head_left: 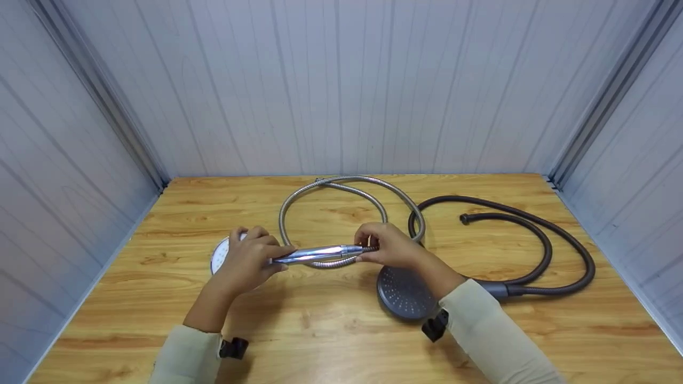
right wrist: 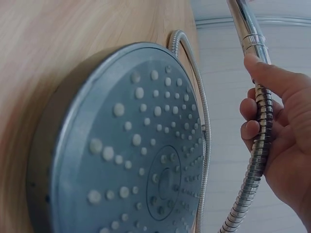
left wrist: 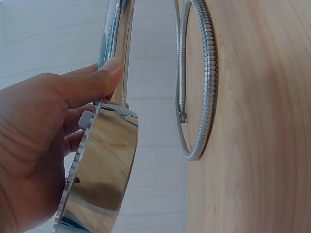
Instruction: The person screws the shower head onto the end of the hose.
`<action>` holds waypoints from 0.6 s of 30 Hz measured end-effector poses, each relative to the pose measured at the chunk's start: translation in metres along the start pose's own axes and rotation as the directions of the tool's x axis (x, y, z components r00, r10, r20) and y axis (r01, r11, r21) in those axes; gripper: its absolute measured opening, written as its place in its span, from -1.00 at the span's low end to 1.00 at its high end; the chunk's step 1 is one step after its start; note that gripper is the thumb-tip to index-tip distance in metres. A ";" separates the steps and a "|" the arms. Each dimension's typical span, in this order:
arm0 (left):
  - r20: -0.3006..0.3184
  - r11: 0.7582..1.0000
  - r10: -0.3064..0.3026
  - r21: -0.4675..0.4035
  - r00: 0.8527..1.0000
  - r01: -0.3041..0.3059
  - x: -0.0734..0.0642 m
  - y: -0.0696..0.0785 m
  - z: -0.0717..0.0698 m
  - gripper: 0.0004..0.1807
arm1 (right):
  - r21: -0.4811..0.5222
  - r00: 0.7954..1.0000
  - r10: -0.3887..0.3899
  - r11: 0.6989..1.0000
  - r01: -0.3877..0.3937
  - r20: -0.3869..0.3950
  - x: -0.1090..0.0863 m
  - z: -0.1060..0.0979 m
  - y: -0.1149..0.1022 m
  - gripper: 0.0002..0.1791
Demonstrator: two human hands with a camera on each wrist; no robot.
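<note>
Above the table, my left hand (head_left: 249,260) grips a chrome hand shower (head_left: 315,255) by the neck of its handle. Its round white spray face (head_left: 218,257) shows partly behind that hand, and in the left wrist view the thumb lies along the handle. At the handle's other end, my right hand (head_left: 394,246) holds the silver ribbed shower hose (right wrist: 262,116) just below the chrome connector (right wrist: 255,44). Thumb and fingertips are right at the joint, where hose and handle line up. From there the hose (head_left: 284,213) loops back over the table.
A dark grey shower head (head_left: 403,293) lies face up under my right forearm, joined to a dark hose (head_left: 588,266) that curls across the right side. That hose's loose end nut (head_left: 465,218) points left. Panelled walls (head_left: 341,90) enclose the wooden table (head_left: 331,341) on three sides.
</note>
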State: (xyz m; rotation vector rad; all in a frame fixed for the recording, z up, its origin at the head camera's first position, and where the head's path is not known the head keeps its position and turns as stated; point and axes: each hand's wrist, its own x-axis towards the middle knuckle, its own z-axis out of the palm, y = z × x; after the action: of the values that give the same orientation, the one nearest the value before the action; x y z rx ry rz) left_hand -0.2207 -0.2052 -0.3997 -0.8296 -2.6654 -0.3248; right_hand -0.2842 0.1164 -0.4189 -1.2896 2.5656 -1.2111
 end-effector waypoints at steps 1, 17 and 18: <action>0.000 1.000 0.000 0.001 1.000 0.000 0.000 0.000 0.000 -0.59 | -0.006 1.000 0.004 1.000 -0.004 -0.001 0.000 0.000 0.000 -0.77; -0.010 1.000 0.005 0.008 1.000 -0.005 0.000 0.002 -0.001 -0.60 | -0.022 0.990 0.102 0.995 -0.100 0.101 -0.001 -0.002 -0.003 -0.77; -0.011 1.000 0.007 0.011 1.000 -0.007 0.000 0.002 -0.001 -0.59 | -0.016 0.988 0.110 0.994 -0.109 0.104 -0.001 -0.002 -0.003 -0.76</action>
State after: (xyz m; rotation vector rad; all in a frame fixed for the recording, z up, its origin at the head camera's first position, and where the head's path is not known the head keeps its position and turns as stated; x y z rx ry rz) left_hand -0.2193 -0.2036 -0.3987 -0.8308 -2.6513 -0.3114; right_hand -0.2818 0.1175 -0.4154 -1.1637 2.5339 -1.0827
